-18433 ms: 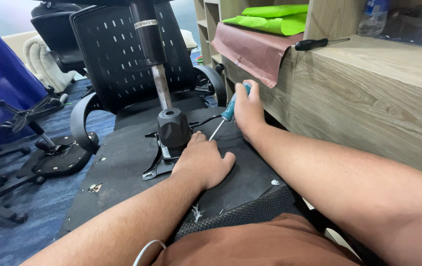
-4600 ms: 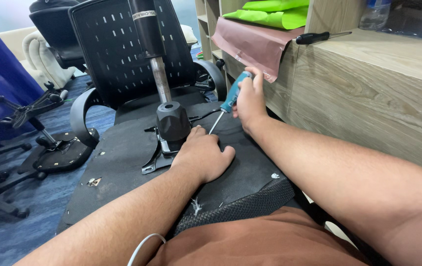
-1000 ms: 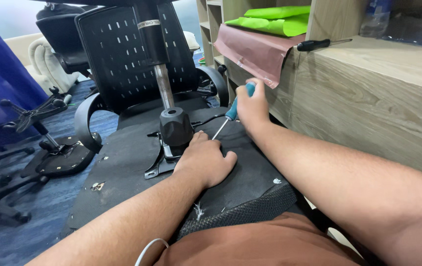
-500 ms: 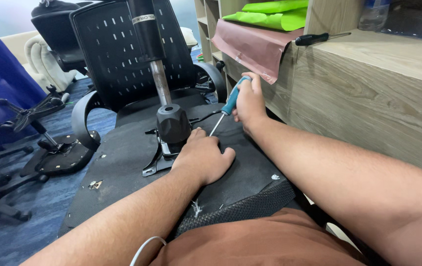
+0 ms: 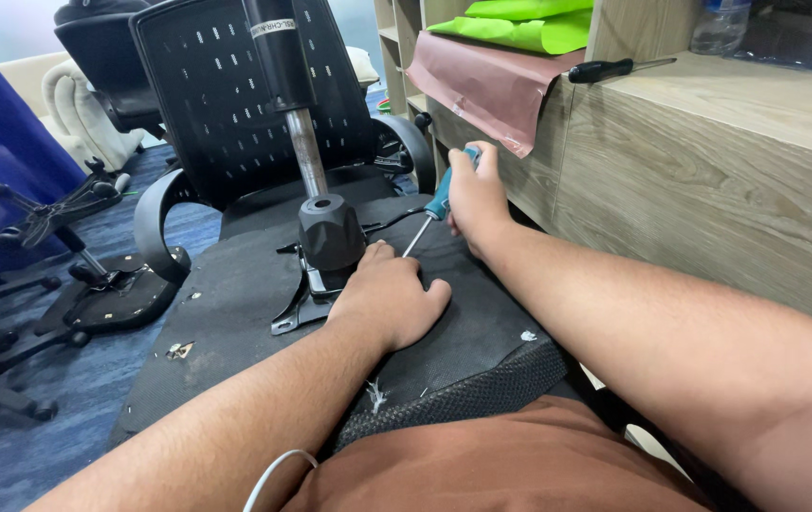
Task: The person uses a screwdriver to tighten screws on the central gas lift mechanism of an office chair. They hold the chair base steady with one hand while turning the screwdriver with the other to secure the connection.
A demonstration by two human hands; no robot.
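An upturned black chair seat [image 5: 235, 313] lies in front of me with its metal mechanism plate [image 5: 306, 289] and gas-lift column [image 5: 303, 142] sticking up. My left hand [image 5: 387, 299] rests flat on the seat's underside beside the mechanism, fingers curled against it. My right hand [image 5: 475, 194] grips the teal handle of a screwdriver [image 5: 429, 213], whose tip points down at the mechanism just past my left hand's fingers.
A black mesh office chair [image 5: 235, 104] stands behind the seat. A wooden counter [image 5: 709, 180] on the right carries a black screwdriver [image 5: 614, 68], a brown sheet and green sheets. Chair bases [image 5: 64, 246] lie on the blue carpet at left.
My right hand and the screwdriver shift slightly as the handle turns; my left hand stays pressed on the seat. The view has wobbled a little.
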